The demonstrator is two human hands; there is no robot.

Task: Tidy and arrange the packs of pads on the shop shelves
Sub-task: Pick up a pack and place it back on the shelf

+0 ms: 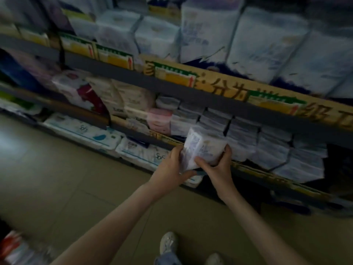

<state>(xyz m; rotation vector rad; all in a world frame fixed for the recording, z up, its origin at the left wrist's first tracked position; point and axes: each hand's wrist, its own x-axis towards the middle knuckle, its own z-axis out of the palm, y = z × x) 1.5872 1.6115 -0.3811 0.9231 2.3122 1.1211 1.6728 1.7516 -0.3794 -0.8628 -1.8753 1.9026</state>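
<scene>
Both my hands hold one white pack of pads (pixel 202 148) with pale purple print, in front of the middle shelf. My left hand (pixel 172 167) grips its left and lower side. My right hand (pixel 215 163) grips its right side, thumb across the front. Just behind the pack, a row of similar white packs (pixel 267 142) stands along the middle shelf (pixel 248 111). The picture is dim and blurred, so the print cannot be read.
Tall white packs (pixel 257 44) fill the top shelf above yellow price labels (pixel 175 77). Pink and cream packs (pixel 133 104) sit at the middle shelf's left. Flat white packs (pixel 86 131) lie on the bottom shelf. Tiled floor (pixel 57 178) and my shoes (pixel 168 243) are below.
</scene>
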